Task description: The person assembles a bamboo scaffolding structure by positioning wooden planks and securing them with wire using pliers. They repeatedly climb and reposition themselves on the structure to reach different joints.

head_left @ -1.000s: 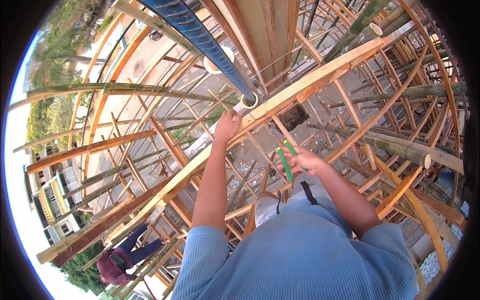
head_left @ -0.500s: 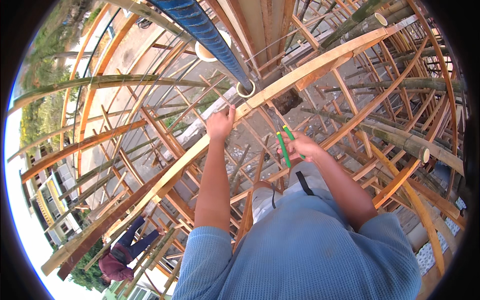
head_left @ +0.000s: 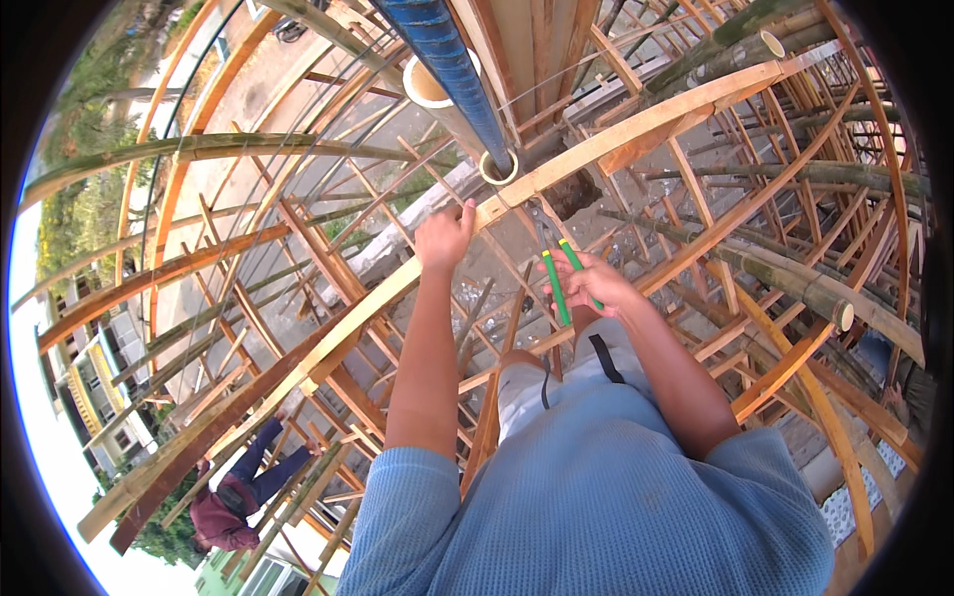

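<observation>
My left hand [head_left: 444, 236] is closed over the long wooden beam [head_left: 373, 308], its thumb lying along the top near the blue ribbed column. In my right hand [head_left: 594, 282] is a pair of pliers [head_left: 555, 286] with green handles and yellow bands. The handles stand apart, with my fingers around and between them. Its dark jaws reach up to the near side of the beam, just right of my left hand. What the jaws touch there is too small to tell.
A blue ribbed column [head_left: 447, 74] rises beyond the beam, beside bamboo poles [head_left: 432, 84] with open ends. Wooden and bamboo scaffolding crosses below and on both sides, with ground far underneath. A person in a maroon top [head_left: 224, 519] is at lower left; another shows partly at the right edge.
My right hand and the pliers have shifted slightly up and left, the jaws nearer the beam. My left hand stays on the beam. The view has shifted a little.
</observation>
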{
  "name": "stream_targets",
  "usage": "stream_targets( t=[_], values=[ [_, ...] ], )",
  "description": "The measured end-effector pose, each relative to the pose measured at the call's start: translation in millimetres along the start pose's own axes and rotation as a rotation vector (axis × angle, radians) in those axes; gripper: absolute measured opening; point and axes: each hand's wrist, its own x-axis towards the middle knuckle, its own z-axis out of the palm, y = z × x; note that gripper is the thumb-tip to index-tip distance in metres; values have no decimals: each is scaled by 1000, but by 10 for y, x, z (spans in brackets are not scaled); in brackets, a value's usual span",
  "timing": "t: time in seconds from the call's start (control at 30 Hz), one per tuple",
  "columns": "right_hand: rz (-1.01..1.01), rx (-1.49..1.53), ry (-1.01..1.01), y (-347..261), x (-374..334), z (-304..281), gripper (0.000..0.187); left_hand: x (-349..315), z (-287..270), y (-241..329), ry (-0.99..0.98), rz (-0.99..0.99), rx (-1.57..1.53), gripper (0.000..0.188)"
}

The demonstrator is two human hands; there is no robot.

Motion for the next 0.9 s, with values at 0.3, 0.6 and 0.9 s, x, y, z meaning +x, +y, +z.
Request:
stream_targets(
  t=[0.3, 0.6, 0.9],
  values=[
    [108, 563, -110, -184, -55, -151, 72, 19, 20, -38, -24, 5, 12, 60],
    [117, 734, -362, -102, -36, -306, 48, 14, 15, -29, -17, 14, 5, 62],
    [157, -370, 10, -609, -47, -470, 27, 33, 40, -43, 1, 40, 9, 59]
  ],
)
